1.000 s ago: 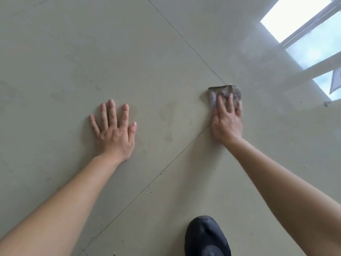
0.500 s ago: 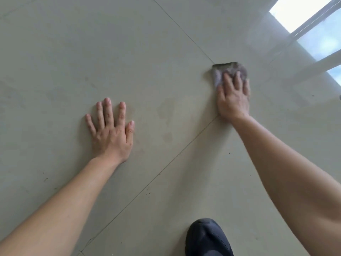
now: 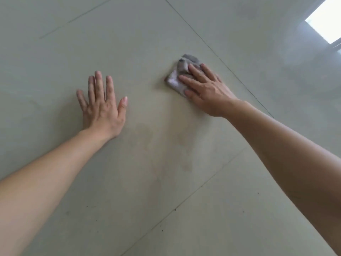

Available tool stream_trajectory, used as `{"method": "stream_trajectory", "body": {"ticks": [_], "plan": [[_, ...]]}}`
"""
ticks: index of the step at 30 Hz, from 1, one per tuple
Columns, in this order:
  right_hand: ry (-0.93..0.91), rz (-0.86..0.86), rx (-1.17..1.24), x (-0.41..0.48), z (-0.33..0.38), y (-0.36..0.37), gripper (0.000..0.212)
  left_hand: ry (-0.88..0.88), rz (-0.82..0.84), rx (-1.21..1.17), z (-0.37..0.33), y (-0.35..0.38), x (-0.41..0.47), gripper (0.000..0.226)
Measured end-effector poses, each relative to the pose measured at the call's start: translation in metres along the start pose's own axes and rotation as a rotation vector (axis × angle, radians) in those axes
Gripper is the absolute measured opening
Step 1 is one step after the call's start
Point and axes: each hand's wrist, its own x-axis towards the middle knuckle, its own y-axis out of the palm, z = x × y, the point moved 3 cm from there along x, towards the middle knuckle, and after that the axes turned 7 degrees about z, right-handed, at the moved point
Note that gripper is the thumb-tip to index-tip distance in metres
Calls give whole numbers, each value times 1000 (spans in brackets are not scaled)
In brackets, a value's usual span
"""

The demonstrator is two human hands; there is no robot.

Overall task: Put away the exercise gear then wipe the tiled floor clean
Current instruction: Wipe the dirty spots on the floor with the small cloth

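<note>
Two hands are resting flat on the floor (image 3: 184,209): left hand (image 3: 103,109) spread, pinching nothing; right hand (image 3: 206,91) pressing the rag (image 3: 178,78) down beside a grout line (image 3: 217,56), bare tile lying all around.

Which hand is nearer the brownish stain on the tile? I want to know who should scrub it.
Right, though narrowly. The right hand presses the cloth just above the stain; the left hand lies flat farther off to its left.
</note>
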Motion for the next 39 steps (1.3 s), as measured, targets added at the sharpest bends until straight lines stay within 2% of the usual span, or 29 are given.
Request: {"method": "stream_trajectory", "body": {"ticks": [3,4,6,8,13,15,17,19,23,25,27,31,33,34,36,39], "plan": [[364,-43,98,31,-46,-32,56,-200,22,-29,24,1,27,71],[442,-44,122,40,-52,-37,56,-236,31,-29,27,3,31,71],[485,-58,120,58,-43,-37,56,-233,66,-12,28,6,34,70],[387,-93,94,78,-10,-32,55,-216,114,0,28,4,37,71],[-88,-38,-8,120,103,-12,50,-210,193,-18,30,0,37,74],[-268,19,-58,134,121,-11,49,-218,258,-29,31,-1,38,76],[-345,47,-77,153,109,-22,49,-217,306,-38,33,-1,40,78],[-217,9,-63,177,76,-43,52,-217,344,-41,34,-2,41,79],[292,-71,55,208,15,-78,57,-216,344,-40,32,-4,39,83],[320,-67,60,216,31,-77,57,-216,364,-42,32,-4,39,84],[115,-27,-4,218,77,-66,55,-219,383,-47,34,-3,39,86],[-467,96,-190,213,174,-28,52,-218,354,-75,34,-2,38,89],[-602,141,-260,233,188,-29,51,-216,387,-79,34,-2,39,89],[-604,136,-257,250,185,-37,51,-213,397,-81,35,-2,39,89],[-429,54,-217,291,155,-62,52,-211,390,-75,36,-4,39,84],[146,-107,-92,333,60,-104,55,-224,432,-73,35,-6,40,79]]}}
